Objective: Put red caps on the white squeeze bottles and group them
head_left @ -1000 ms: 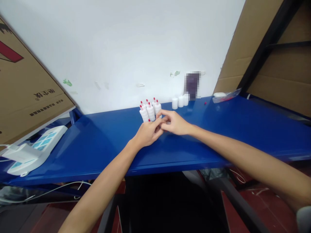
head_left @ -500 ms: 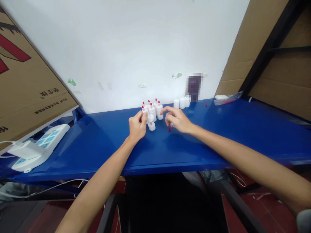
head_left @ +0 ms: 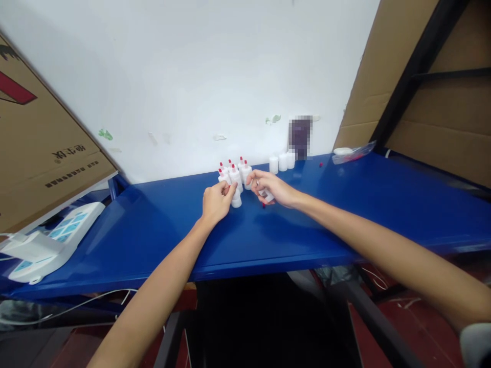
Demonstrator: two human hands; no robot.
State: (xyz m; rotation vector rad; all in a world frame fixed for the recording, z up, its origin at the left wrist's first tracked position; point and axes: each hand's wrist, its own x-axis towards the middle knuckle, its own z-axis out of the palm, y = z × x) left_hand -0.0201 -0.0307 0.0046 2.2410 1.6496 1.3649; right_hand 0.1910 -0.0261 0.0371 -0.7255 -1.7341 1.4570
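My left hand (head_left: 218, 200) is closed in a pinch, with a small red cap (head_left: 229, 187) just showing at the fingertips. Against those fingers stands a white squeeze bottle (head_left: 237, 199), partly covered by them. Curled fingers of my right hand (head_left: 274, 188) hold a small white plastic piece (head_left: 266, 194); its exact kind is unclear. Behind both hands, several white bottles with red tips (head_left: 235, 176) are grouped upright. On the table below the right hand lies a loose red cap (head_left: 263, 206).
Further right, by the wall, stand white bottles without red tips (head_left: 283, 162). A clear plastic bag (head_left: 355, 153) and another red cap (head_left: 321, 164) lie beyond them. A power strip (head_left: 65, 237) sits at the left of the blue table (head_left: 153, 225), near a cardboard box (head_left: 46, 138).
The right hand's fingers have curled in, and the white piece in them now shows. Red has appeared at the left fingertips, which have shifted over the nearby bottle. The view has turned slightly.
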